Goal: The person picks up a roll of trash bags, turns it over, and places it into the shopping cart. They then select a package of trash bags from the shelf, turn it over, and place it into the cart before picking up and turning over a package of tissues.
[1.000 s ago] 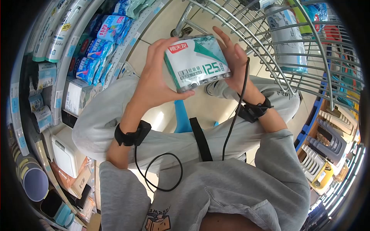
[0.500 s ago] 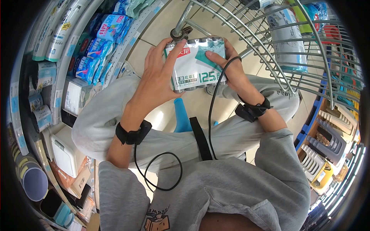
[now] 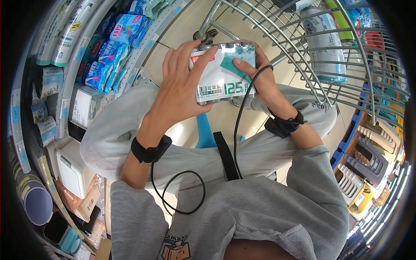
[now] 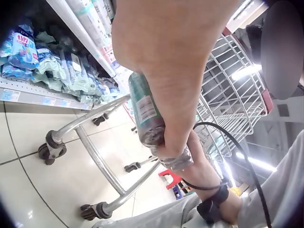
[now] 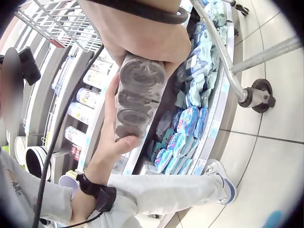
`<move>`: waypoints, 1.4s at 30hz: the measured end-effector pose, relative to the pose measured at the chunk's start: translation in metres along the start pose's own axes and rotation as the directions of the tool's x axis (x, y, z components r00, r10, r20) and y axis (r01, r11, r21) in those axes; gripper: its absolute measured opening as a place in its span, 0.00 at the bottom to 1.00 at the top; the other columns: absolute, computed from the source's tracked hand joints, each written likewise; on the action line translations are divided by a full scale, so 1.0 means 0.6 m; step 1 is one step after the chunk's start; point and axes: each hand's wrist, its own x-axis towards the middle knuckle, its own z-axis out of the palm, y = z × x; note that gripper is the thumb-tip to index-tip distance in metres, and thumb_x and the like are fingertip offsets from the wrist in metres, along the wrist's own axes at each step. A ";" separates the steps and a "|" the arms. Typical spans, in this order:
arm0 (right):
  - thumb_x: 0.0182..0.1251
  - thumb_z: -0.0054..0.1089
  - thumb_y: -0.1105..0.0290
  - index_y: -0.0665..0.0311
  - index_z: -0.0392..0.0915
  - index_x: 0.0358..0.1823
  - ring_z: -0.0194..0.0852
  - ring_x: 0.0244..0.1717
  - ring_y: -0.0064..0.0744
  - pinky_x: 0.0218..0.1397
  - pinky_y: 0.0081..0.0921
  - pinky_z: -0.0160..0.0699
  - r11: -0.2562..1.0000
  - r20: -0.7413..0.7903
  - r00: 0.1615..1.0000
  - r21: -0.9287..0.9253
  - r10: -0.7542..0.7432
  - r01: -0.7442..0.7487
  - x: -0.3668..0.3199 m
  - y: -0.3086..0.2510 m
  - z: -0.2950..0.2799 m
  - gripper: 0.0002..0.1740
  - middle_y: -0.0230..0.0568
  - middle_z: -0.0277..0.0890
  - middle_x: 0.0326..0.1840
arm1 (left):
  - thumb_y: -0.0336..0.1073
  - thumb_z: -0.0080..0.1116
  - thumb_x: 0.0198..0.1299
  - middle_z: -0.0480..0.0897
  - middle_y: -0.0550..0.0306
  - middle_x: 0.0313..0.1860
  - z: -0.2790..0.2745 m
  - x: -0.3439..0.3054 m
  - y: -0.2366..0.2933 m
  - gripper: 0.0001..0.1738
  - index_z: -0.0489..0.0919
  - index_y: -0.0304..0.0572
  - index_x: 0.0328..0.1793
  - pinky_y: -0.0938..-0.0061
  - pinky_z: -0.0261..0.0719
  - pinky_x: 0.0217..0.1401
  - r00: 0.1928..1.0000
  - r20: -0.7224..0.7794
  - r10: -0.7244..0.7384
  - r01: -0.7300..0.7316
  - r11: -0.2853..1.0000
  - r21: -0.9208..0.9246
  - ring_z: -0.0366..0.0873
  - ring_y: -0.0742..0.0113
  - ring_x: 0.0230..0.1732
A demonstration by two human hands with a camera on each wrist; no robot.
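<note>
A plastic-wrapped pack of garbage bag rolls (image 3: 216,73), white and green with a large "125" on its front, is held up between both hands above the lap. My left hand (image 3: 175,89) grips its left side, one finger over the front and the thumb at the lower edge. On the other side my right hand (image 3: 265,84) holds the right end, its thumb pressed on the green part of the front. Grey roll ends of the pack (image 5: 138,97) show in the right wrist view. The far fingers are partly hidden behind the pack.
A wire shopping cart (image 3: 294,56) stands at upper right with a large wrapped roll (image 3: 323,47) inside. To the left, store shelves carry blue packets (image 3: 110,54) and white boxes. A black cable (image 3: 237,125) runs from the right wrist. Plastic baskets (image 3: 368,156) are at right.
The pack has turned more level and shifted slightly right. My right hand's raised fingers have closed around its end, thumb on the front. A left finger now lies over the front.
</note>
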 end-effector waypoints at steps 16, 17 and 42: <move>0.60 0.67 0.74 0.62 0.67 0.60 0.75 0.48 0.24 0.50 0.20 0.77 0.999 0.064 0.997 -0.004 0.045 -0.045 -0.004 0.004 0.000 0.27 0.36 0.76 0.48 | 0.37 0.77 0.24 0.62 0.42 0.67 0.004 -0.004 -0.003 0.59 0.65 0.55 0.73 0.46 0.50 0.74 0.999 0.004 0.035 -0.035 0.998 0.052 0.58 0.43 0.69; 0.60 0.68 0.72 0.62 0.67 0.60 0.75 0.49 0.24 0.51 0.20 0.77 1.000 0.069 0.997 -0.004 0.031 -0.031 -0.004 0.005 0.000 0.27 0.36 0.76 0.48 | 0.36 0.76 0.25 0.62 0.43 0.67 0.005 -0.004 -0.002 0.58 0.65 0.55 0.73 0.47 0.50 0.74 1.000 -0.004 0.028 -0.028 0.998 0.049 0.57 0.43 0.69; 0.62 0.67 0.70 0.59 0.67 0.63 0.74 0.52 0.24 0.54 0.21 0.77 0.989 0.140 0.990 -0.141 -0.033 0.053 -0.009 0.002 -0.003 0.29 0.35 0.75 0.52 | 0.39 0.77 0.23 0.63 0.48 0.66 0.024 -0.010 -0.005 0.54 0.66 0.49 0.66 0.49 0.54 0.69 1.000 -0.018 0.012 -0.010 0.997 0.083 0.58 0.42 0.66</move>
